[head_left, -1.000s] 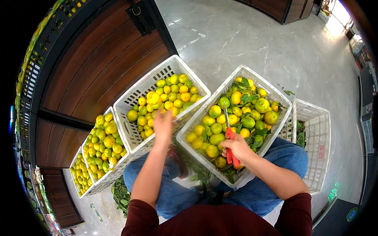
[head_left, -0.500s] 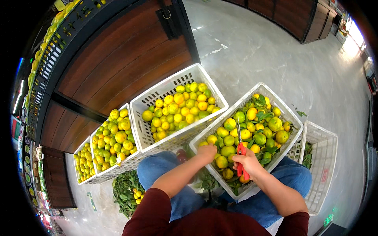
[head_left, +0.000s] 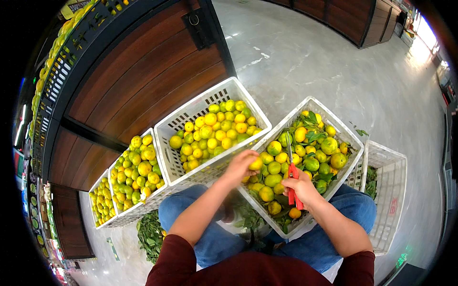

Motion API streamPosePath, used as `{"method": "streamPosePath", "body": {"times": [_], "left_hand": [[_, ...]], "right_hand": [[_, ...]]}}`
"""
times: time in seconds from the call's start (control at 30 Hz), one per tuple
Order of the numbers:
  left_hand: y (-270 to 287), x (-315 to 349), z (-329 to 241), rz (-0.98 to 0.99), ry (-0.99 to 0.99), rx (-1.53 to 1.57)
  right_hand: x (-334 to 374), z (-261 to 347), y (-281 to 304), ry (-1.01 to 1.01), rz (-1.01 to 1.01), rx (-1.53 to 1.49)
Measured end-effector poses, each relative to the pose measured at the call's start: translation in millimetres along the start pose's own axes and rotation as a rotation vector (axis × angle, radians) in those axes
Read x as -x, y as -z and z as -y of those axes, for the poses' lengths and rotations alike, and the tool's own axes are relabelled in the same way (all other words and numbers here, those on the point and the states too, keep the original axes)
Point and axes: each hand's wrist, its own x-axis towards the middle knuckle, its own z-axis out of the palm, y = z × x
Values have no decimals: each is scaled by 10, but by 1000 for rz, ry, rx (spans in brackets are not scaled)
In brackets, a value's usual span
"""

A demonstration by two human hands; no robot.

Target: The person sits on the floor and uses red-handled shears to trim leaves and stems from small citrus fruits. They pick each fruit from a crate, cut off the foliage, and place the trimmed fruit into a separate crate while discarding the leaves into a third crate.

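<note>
Citrus fruit (head_left: 256, 163): yellow, at the left rim of the near crate (head_left: 287, 234), raised in the left hand (head_left: 242, 165). Fingers curled round it, no wider than the fruit; likely pinched so one side stays exposed. Right hand (head_left: 297, 188) closed round the red handles of the clippers (head_left: 293, 183), blades pointing away from the body over the fruit; probably keeps the tips clear of the other hand. Can't tell if blades are parted. Near crate sits at the knees, presumably for easy reach; its fruit is mixed with leaves. Left crate (head_left: 210, 170) adjoins, fruit looks mostly leafless. Right crate (head_left: 392, 195) has leaves inside. Leaf pile (head_left: 149, 238) on the floor (head_left: 296, 52), left of the legs.
</note>
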Motion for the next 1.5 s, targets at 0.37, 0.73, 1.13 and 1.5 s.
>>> {"method": "streamPosePath", "body": {"times": [0.37, 0.73, 1.13, 1.5], "left_hand": [[223, 342, -383, -322, -281, 1030], [-222, 194, 480, 105, -516, -1203], [-358, -74, 806, 326, -214, -1531], [112, -67, 501, -49, -204, -959]], "right_hand": [[-27, -40, -28, -11, -12, 65], [-3, 52, -18, 35, -4, 12], [-14, 62, 15, 53, -20, -20], [12, 109, 23, 62, -50, 40]]}}
